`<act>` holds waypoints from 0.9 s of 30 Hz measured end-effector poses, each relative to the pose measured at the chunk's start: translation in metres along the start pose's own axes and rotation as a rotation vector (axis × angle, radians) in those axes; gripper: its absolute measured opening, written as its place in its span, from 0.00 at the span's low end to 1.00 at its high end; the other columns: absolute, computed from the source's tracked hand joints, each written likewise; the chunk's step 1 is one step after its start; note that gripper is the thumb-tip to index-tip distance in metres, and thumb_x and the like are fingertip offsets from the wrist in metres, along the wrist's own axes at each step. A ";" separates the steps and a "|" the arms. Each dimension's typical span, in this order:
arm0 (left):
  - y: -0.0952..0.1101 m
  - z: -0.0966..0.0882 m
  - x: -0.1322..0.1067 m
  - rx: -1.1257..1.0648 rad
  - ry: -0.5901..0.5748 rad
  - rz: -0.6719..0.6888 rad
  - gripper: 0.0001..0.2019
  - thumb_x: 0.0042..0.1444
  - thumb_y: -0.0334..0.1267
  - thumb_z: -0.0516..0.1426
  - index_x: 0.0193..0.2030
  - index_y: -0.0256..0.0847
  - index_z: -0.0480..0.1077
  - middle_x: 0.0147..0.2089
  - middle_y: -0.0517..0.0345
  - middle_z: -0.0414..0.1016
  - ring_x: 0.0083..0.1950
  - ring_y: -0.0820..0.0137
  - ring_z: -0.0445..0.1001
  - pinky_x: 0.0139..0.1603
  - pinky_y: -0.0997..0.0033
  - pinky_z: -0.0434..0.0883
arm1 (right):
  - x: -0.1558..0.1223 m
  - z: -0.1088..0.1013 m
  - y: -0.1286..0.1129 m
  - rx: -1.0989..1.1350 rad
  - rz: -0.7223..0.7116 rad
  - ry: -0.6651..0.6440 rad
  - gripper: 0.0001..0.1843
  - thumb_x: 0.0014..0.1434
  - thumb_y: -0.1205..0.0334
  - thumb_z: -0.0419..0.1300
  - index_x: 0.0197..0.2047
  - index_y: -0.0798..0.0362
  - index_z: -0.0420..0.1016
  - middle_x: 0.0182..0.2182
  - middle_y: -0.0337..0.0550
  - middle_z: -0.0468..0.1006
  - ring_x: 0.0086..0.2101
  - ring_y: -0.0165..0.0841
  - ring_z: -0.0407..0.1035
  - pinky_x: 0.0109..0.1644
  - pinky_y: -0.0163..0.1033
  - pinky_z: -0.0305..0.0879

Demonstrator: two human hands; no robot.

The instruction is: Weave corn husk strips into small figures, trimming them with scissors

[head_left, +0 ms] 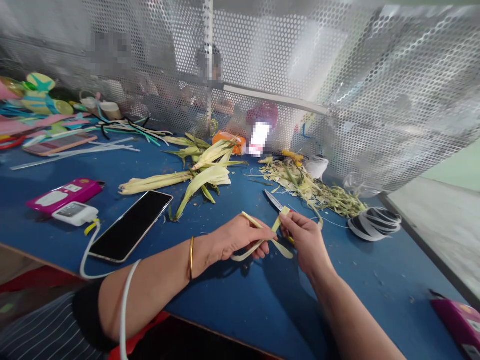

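Note:
Above the blue table, my left hand [245, 236] pinches pale green strips of corn husk [284, 249] that cross one another near its fingertips. My right hand [303, 235] grips the upper end of one strip between thumb and forefinger. One strip loops below my left fingers, and a flat end hangs between the hands. Scissors [273, 201] lie just behind my right hand, blades pointing away to the left, with most of the handles hidden. Farther back is a pile of whole corn husks [210, 170].
Husk scraps [311, 185] lie at the back right, beside a roll of black-and-white strip [375, 223]. A black phone [132, 225], a white device [75, 213] with a cable and a magenta pack [65, 195] sit left. A perforated metal screen [270, 55] borders the back.

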State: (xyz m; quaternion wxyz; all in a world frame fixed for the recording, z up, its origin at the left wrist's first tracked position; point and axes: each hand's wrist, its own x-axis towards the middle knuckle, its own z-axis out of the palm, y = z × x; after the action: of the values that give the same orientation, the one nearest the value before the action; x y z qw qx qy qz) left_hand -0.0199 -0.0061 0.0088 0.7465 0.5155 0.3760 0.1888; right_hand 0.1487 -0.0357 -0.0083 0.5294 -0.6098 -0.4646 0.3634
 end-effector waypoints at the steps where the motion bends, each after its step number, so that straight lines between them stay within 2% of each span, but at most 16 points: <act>1: 0.000 0.001 0.000 -0.002 0.011 -0.007 0.16 0.47 0.47 0.64 0.32 0.34 0.74 0.23 0.58 0.72 0.21 0.75 0.69 0.24 0.74 0.67 | 0.001 -0.003 -0.002 -0.113 -0.076 0.088 0.18 0.53 0.46 0.64 0.27 0.53 0.73 0.21 0.37 0.68 0.23 0.30 0.61 0.29 0.37 0.56; 3: 0.001 0.002 -0.002 -0.001 0.028 -0.011 0.15 0.49 0.46 0.63 0.33 0.34 0.74 0.23 0.59 0.72 0.21 0.75 0.68 0.24 0.74 0.67 | 0.000 -0.007 -0.007 -0.371 -0.315 0.262 0.17 0.55 0.48 0.63 0.40 0.52 0.77 0.30 0.43 0.74 0.31 0.36 0.67 0.36 0.41 0.62; 4: 0.001 0.004 -0.002 0.008 0.033 -0.008 0.14 0.50 0.45 0.62 0.33 0.34 0.74 0.22 0.60 0.71 0.20 0.75 0.68 0.23 0.74 0.67 | -0.002 -0.008 -0.010 -0.490 -0.449 0.288 0.16 0.56 0.50 0.63 0.43 0.51 0.77 0.34 0.45 0.75 0.36 0.38 0.69 0.41 0.44 0.62; 5: 0.001 0.006 -0.003 0.025 0.034 -0.006 0.12 0.50 0.44 0.62 0.31 0.35 0.74 0.22 0.61 0.70 0.20 0.75 0.68 0.23 0.75 0.67 | -0.005 -0.008 -0.013 -0.585 -0.567 0.255 0.14 0.58 0.52 0.62 0.44 0.49 0.78 0.36 0.45 0.76 0.39 0.39 0.70 0.45 0.46 0.62; 7: 0.000 0.010 -0.003 0.096 0.046 -0.016 0.10 0.51 0.41 0.60 0.25 0.36 0.71 0.19 0.62 0.68 0.19 0.76 0.66 0.21 0.75 0.66 | -0.010 -0.005 -0.018 -0.672 -0.700 0.057 0.08 0.61 0.56 0.61 0.41 0.47 0.79 0.36 0.43 0.77 0.40 0.39 0.71 0.52 0.49 0.58; 9: -0.001 0.013 -0.002 0.201 0.073 -0.037 0.13 0.51 0.36 0.58 0.18 0.37 0.66 0.16 0.62 0.65 0.17 0.76 0.65 0.20 0.75 0.65 | -0.014 0.000 -0.020 -0.643 -0.712 -0.136 0.05 0.61 0.60 0.61 0.37 0.47 0.79 0.33 0.40 0.78 0.37 0.36 0.72 0.53 0.48 0.58; 12: -0.005 0.015 0.000 0.287 0.076 -0.022 0.14 0.51 0.34 0.56 0.16 0.38 0.63 0.16 0.63 0.64 0.16 0.76 0.64 0.19 0.76 0.64 | -0.016 0.006 -0.019 -0.525 -0.622 -0.234 0.05 0.59 0.64 0.62 0.31 0.49 0.76 0.28 0.38 0.78 0.33 0.34 0.71 0.46 0.43 0.62; 15: -0.006 0.013 0.000 0.273 0.067 0.005 0.16 0.53 0.41 0.56 0.17 0.39 0.63 0.16 0.64 0.63 0.16 0.77 0.63 0.17 0.77 0.61 | -0.016 0.007 -0.018 -0.451 -0.533 -0.196 0.07 0.58 0.66 0.60 0.28 0.50 0.73 0.25 0.38 0.75 0.29 0.33 0.69 0.38 0.40 0.63; 18: -0.005 0.011 -0.001 0.272 0.056 0.043 0.17 0.52 0.43 0.57 0.17 0.39 0.62 0.15 0.65 0.62 0.16 0.77 0.62 0.17 0.78 0.60 | -0.017 0.006 -0.017 -0.445 -0.491 -0.144 0.09 0.58 0.67 0.58 0.26 0.50 0.70 0.25 0.38 0.74 0.29 0.33 0.68 0.37 0.39 0.62; 23: -0.009 0.009 0.000 0.328 -0.037 0.087 0.14 0.49 0.40 0.57 0.16 0.39 0.64 0.15 0.66 0.63 0.17 0.77 0.64 0.20 0.78 0.64 | -0.020 0.009 -0.015 -0.481 -0.539 -0.056 0.10 0.58 0.67 0.57 0.26 0.50 0.67 0.25 0.37 0.72 0.30 0.33 0.66 0.38 0.40 0.60; 27: -0.013 0.009 0.002 0.344 -0.074 0.080 0.15 0.50 0.40 0.58 0.16 0.39 0.65 0.15 0.63 0.64 0.17 0.77 0.65 0.20 0.78 0.64 | -0.021 0.013 -0.013 -0.502 -0.566 -0.034 0.10 0.59 0.68 0.56 0.26 0.50 0.65 0.25 0.37 0.71 0.30 0.33 0.66 0.39 0.40 0.60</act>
State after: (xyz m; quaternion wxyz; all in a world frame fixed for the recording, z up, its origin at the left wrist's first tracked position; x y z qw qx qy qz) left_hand -0.0131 -0.0154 -0.0025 0.6527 0.6566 0.3542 0.1322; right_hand 0.1274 -0.0518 0.0008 0.4351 -0.5619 -0.6981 0.0875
